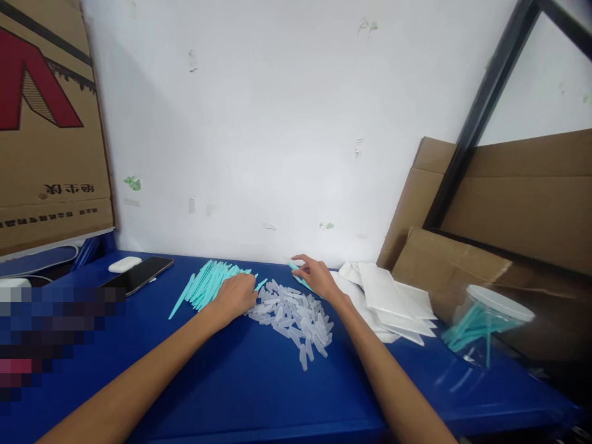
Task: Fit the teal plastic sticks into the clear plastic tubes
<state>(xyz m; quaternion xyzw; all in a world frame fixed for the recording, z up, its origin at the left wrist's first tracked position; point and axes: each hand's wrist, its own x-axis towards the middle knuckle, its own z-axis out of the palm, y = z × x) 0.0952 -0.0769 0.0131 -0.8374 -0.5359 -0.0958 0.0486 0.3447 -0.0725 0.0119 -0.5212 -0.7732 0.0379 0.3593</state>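
Observation:
My left hand (237, 294) is closed at the right side of a pile of turquoise sticks (208, 283); a turquoise tip pokes out past its fingers. Beside it lies a heap of translucent, whitish plastic pieces (300, 317). My right hand (315, 275) is beyond the heap's back right side, its thumb and index finger bent around a turquoise piece (293, 266). Another turquoise stick (303, 283) lies just under that hand, partly hidden by it.
White packets (393, 296) lie right of my right hand. A clear jar (485, 327) of turquoise sticks stands farther right, before cardboard (453, 265). A phone (143, 273) and a white case (124, 264) are at the left on the blue table (240, 394).

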